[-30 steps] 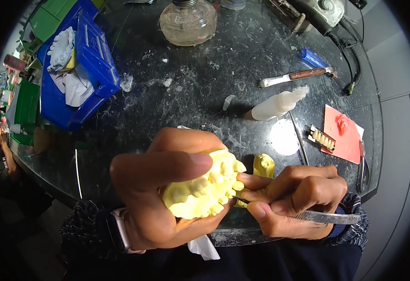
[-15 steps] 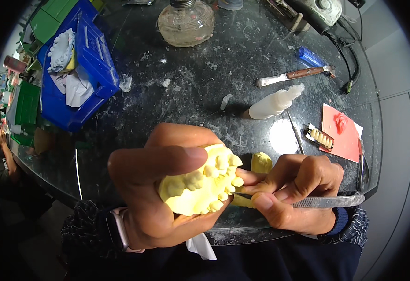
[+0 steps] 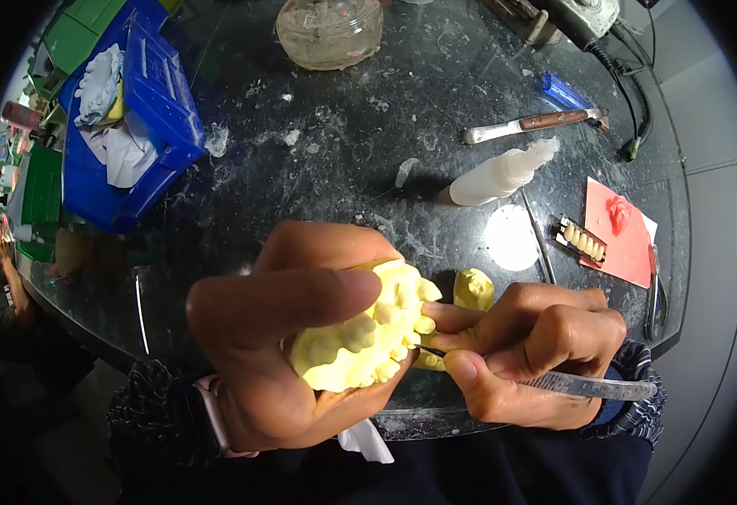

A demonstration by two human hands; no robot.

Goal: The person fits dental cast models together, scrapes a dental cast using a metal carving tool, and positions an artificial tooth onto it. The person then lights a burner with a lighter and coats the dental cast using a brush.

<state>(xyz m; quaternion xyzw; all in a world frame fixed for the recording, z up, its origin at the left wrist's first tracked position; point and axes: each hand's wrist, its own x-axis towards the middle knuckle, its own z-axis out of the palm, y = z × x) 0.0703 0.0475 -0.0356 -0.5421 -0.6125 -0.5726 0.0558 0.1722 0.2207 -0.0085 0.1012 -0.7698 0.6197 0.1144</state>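
My left hand [image 3: 284, 337] holds a yellow dental cast [image 3: 356, 345], thumb over its top and fingers round the back, the row of moulded teeth facing right. My right hand [image 3: 532, 358] is closed on a slim grey metal tool [image 3: 591, 387] with a ridged handle; its dark tip rests at the small teeth on the cast's right side, and my right fingertips lie against or very close to that side. A second yellow plaster piece [image 3: 473, 289] lies on the bench just behind my right hand, partly hidden by it.
Dark bench [image 3: 284, 185] with a blue bin [image 3: 162, 101] of casts and paper, green bins [image 3: 36, 198], glass jar [image 3: 330, 34], white bottle [image 3: 486, 181], wood-handled knife [image 3: 537, 124], corded device [image 3: 579, 17], red sheet [image 3: 629, 252], tooth strip [image 3: 583, 242]. Another person's arm [image 3: 15, 286] at far left.
The view has shifted slightly, so bench items sit a little higher. Both hands have made small shifts while keeping their holds, with the tool's tip staying at the cast's teeth.
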